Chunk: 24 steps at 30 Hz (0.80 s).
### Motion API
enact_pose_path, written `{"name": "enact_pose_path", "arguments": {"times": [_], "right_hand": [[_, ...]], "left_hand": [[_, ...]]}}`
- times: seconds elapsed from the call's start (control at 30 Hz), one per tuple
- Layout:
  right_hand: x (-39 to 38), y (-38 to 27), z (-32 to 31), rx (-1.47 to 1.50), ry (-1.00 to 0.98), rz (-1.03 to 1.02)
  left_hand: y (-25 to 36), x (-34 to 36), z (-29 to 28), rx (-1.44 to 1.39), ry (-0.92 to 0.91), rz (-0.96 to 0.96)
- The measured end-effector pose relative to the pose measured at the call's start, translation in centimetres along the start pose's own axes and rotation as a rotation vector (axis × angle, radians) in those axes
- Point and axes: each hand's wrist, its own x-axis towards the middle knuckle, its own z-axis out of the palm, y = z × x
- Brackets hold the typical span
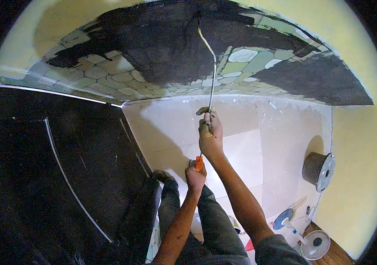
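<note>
Nearest, above dark trousers [217, 216]: with the left hand [195, 179], gripping the orange handle [199, 164] of a long, thin rod [214, 75]. A little farther out, with the right hand [211, 134], dark-smudged at the fingers, closed around the bare shaft. Probably light, yet tip-heavy to steer at such a length; metallic in sheen, so likely stiff, with perhaps some spring at the bend; possibly slippery where smeared. Best held as now, by the handle and by the straight shaft, well short of the stained end. Beyond the hands, above the pale floor [241, 150], running out to a crook. Farthest, tip lost against the dark patch [166, 48] on the stone-patterned wall [91, 73]; too dark to tell whether touching.
</note>
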Motion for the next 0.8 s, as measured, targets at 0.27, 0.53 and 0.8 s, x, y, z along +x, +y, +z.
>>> {"name": "enact_pose_path", "arguments": {"times": [0.27, 0.53, 0.8], "right_hand": [[0.3, -1.0, -0.7, -0.049, -0.002, 0.000], [0.4, 0.1, -1.3, -0.014, -0.039, -0.036], [-0.3, 5.6, 0.1, -0.063, -0.018, -0.018]], "left_hand": [[-0.4, -0.5, 0.7, 0.055, -0.091, -0.038], [1.0, -0.7, 0.8, 0.097, -0.085, -0.071], [-3.9, -2.6, 1.4, 0.067, -0.128, -0.131]]}}
